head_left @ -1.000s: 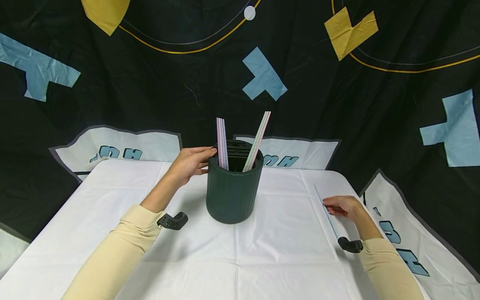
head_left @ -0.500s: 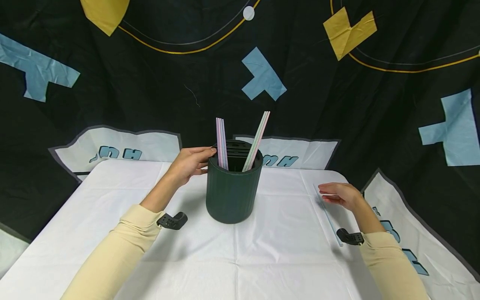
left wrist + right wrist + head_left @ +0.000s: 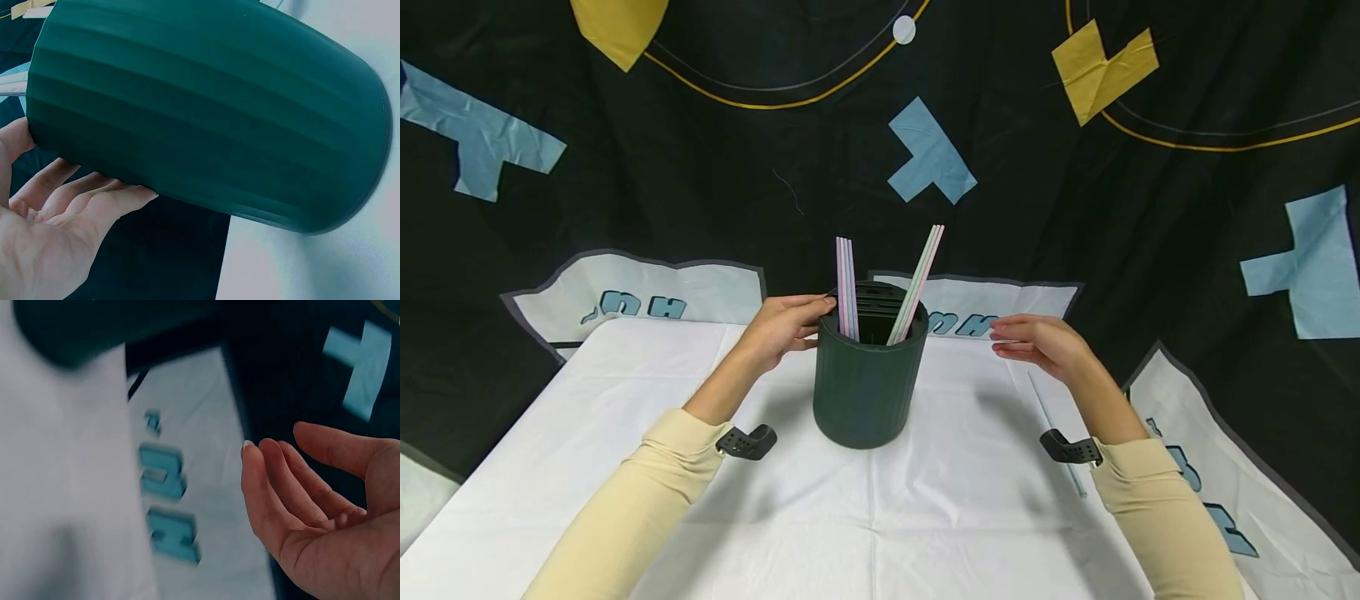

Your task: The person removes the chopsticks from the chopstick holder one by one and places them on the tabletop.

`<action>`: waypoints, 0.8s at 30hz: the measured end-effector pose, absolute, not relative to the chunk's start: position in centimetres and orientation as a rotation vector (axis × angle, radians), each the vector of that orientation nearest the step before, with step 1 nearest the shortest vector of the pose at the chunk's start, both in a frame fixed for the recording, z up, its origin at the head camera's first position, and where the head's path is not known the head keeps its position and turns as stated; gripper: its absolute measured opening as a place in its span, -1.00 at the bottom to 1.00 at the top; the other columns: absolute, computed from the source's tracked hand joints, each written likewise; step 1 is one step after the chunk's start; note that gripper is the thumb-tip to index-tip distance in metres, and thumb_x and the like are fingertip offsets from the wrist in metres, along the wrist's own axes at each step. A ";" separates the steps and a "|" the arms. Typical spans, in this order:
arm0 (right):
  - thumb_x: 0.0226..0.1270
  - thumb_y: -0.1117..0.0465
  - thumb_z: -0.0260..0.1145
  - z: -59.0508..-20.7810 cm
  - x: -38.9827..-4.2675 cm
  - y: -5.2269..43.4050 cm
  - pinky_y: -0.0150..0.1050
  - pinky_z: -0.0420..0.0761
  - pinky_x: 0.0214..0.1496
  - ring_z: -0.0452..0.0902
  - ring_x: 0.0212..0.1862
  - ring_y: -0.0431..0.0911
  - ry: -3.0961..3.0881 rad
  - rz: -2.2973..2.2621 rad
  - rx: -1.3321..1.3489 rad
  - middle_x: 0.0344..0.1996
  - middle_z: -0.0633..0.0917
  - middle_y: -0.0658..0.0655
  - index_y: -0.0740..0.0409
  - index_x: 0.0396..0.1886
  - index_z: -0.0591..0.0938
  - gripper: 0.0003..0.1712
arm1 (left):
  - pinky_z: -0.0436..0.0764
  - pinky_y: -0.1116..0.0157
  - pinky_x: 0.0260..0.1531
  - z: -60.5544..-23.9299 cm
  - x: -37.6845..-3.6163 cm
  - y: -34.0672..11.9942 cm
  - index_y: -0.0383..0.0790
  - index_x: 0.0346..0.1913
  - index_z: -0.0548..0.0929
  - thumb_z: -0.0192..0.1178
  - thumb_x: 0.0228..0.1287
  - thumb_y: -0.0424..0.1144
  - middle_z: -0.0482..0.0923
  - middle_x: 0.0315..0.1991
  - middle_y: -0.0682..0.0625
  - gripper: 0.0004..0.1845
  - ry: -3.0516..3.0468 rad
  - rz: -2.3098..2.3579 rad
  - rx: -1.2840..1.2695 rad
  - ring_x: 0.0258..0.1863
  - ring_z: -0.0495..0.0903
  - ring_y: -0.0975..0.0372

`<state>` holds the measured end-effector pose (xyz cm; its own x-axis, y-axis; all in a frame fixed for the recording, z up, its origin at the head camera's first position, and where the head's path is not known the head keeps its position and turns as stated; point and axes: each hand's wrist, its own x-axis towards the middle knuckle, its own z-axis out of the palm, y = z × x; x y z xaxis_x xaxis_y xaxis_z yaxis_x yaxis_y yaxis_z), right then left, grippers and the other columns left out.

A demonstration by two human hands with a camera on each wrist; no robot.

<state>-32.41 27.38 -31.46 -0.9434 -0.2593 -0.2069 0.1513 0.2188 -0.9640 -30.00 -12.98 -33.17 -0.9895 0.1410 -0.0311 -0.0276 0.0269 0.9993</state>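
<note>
A dark green ribbed holder [image 3: 867, 392] with a slotted black insert [image 3: 880, 304] stands upright on the white cloth. Pink, lilac and blue chopsticks [image 3: 847, 287] lean at its left, and pale green and pink chopsticks [image 3: 916, 283] at its right. My left hand [image 3: 781, 333] steadies it, thumb at the rim and extended fingertips against the side, as the left wrist view shows. My right hand [image 3: 1037, 342] hovers in the air to the holder's right, fingers loosely bent and nothing in them. Beneath the right forearm lies a light blue chopstick [image 3: 1037, 393], partly hidden by the wrist.
White cloth [image 3: 925, 517] covers the table, whose far edge lies just behind the holder. A black backdrop [image 3: 820, 192] with blue and yellow patches hangs beyond. Black straps [image 3: 748, 442] sit on both wrists.
My right hand has left the light blue chopstick on the table and moved up and left toward the holder. My left hand and the holder have stayed in place.
</note>
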 end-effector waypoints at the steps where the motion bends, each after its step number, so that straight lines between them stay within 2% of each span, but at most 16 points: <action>1: 0.55 0.28 0.14 -30.9 -32.3 26.8 -0.30 0.73 0.05 0.75 -0.11 -0.20 2.173 -1.786 -0.125 -0.18 0.74 -0.13 0.52 0.44 0.27 -0.40 | 0.63 0.01 0.16 -33.2 -30.0 -13.0 -0.32 0.33 0.55 0.25 0.45 -0.12 0.58 0.28 -0.23 -0.49 2.163 2.104 0.119 0.25 0.61 -0.04; 12: 0.52 0.28 0.20 -26.8 -30.5 20.2 -0.26 0.66 0.13 0.77 -0.07 -0.16 2.161 -1.916 -0.249 -0.04 0.72 0.07 0.42 0.29 0.45 -0.55 | 0.64 0.02 0.16 -33.2 -30.0 -13.0 -0.34 0.33 0.54 0.25 0.44 -0.12 0.57 0.29 -0.22 -0.48 2.159 2.112 0.129 0.25 0.61 -0.04; 18: 0.48 0.33 0.24 -26.4 -30.2 17.6 -0.22 0.65 0.17 0.75 -0.02 -0.12 2.096 -2.018 -0.264 0.09 0.63 0.19 0.39 0.20 0.51 -0.63 | 0.64 0.03 0.16 -33.3 -30.0 -13.1 -0.34 0.34 0.54 0.25 0.44 -0.11 0.57 0.29 -0.22 -0.48 2.162 2.113 0.135 0.24 0.61 -0.04; 24: 0.46 0.36 0.24 -27.0 -30.1 16.1 -0.22 0.67 0.16 0.74 -0.04 -0.13 2.118 -2.024 -0.286 0.06 0.63 0.18 0.39 0.17 0.50 -0.65 | 0.64 0.02 0.16 -33.2 -29.9 -12.9 -0.33 0.33 0.55 0.25 0.45 -0.12 0.57 0.29 -0.22 -0.49 2.162 2.114 0.119 0.25 0.61 -0.04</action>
<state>-30.06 16.07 -27.00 -0.9618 -0.2736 -0.0088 -0.0036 0.0448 -0.9990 -29.86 -12.93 -33.23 -0.9902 0.1368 -0.0276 -0.0245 0.0243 0.9994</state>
